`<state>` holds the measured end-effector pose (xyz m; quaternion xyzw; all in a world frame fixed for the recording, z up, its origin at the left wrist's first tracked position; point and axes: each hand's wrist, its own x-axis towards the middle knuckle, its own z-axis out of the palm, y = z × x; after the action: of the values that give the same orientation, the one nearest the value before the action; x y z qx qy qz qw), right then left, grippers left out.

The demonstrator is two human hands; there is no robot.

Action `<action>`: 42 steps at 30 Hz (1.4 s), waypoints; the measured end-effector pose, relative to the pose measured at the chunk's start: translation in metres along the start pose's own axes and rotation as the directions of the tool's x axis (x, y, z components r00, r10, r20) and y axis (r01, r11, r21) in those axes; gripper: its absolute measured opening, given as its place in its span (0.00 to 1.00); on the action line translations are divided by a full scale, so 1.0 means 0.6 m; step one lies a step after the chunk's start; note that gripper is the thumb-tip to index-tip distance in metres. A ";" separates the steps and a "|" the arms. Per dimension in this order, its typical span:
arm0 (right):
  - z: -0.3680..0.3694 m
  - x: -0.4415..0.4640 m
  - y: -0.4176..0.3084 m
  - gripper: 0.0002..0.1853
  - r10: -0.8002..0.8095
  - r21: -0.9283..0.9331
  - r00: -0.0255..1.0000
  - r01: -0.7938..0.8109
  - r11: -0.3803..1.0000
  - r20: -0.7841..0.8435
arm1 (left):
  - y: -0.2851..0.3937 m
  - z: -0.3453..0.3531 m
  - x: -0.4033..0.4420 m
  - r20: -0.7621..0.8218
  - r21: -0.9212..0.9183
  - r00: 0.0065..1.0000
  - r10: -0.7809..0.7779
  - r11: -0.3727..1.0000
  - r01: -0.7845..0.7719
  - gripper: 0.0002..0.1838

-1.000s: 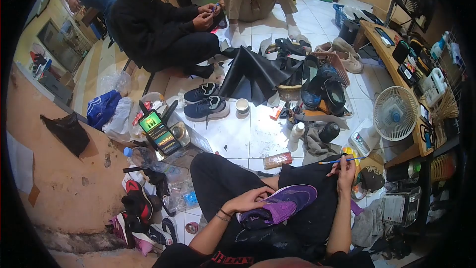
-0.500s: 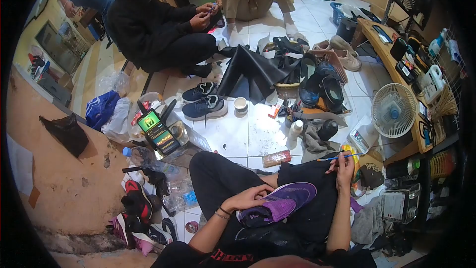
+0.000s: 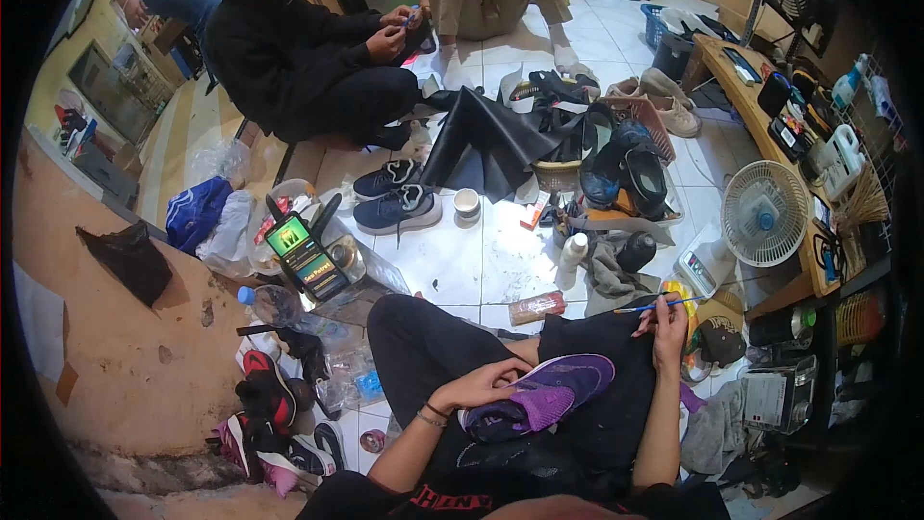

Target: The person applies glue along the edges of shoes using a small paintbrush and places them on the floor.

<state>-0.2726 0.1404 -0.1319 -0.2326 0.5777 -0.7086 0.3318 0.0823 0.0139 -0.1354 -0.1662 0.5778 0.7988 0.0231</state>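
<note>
A purple sneaker [image 3: 577, 377] lies tilted on its side across my lap, its pale sole edge facing up and away. My left hand [image 3: 481, 387] grips it at the heel end, with the fingers over the upper near the opening. Off to the right, my right hand [image 3: 668, 332] is raised above my knee, apart from the sneaker. Between its fingertips it pinches a thin blue-handled brush [image 3: 635, 308], held nearly level with the dark tip pointing left. Black cloth [image 3: 587, 337] covers my leg beneath both hands.
A phone [image 3: 306, 255] stands propped at the left. Ahead are dark sneakers [image 3: 399, 210], a white cup [image 3: 467, 205], a white bottle [image 3: 574, 255] and a red-wrapped block [image 3: 536, 308]. A white fan [image 3: 765, 214] stands right. A person in black [image 3: 308, 58] sits opposite.
</note>
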 end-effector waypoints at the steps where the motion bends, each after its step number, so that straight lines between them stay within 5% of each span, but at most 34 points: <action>1: 0.001 0.000 -0.001 0.11 0.002 0.003 1.000 -0.002 1.000 -0.003 | 0.001 0.000 0.000 0.004 0.006 1.000 -0.003 1.000 0.003 0.27; 20: -0.003 -0.002 0.002 0.15 0.036 -0.015 0.999 -0.037 0.999 -0.015 | 0.000 0.001 0.000 0.001 -0.014 0.998 -0.056 0.998 0.056 0.26; 24: -0.003 -0.002 0.001 0.19 0.044 -0.133 0.999 -0.048 0.990 -0.031 | 0.003 -0.007 0.001 -0.058 0.254 0.998 0.009 0.967 0.006 0.25; 26: -0.011 -0.001 0.002 0.19 0.096 -0.230 0.994 -0.104 0.968 -0.046 | -0.009 -0.017 0.000 -0.057 0.637 0.985 0.161 0.766 -0.088 0.22; 30: 0.007 -0.020 -0.006 0.16 -0.019 -0.185 0.999 0.013 0.983 -0.033 | 0.021 0.012 0.000 -0.122 0.105 0.988 -0.094 0.989 0.107 0.19; 35: 0.069 -0.085 -0.035 0.10 -0.171 -0.178 0.983 0.179 0.967 0.062 | 0.012 0.016 -0.001 -0.155 0.092 0.982 -0.104 0.989 0.119 0.23; 42: 0.182 -0.177 -0.035 0.09 -0.156 -0.322 0.839 0.363 0.875 0.521 | 0.004 0.011 0.003 -0.089 0.079 0.989 -0.121 0.989 0.128 0.22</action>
<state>-0.1277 0.1488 -0.0811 -0.5422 0.5742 -0.5312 0.3069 0.0782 0.0189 -0.1317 -0.2342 0.6000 0.7629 0.0558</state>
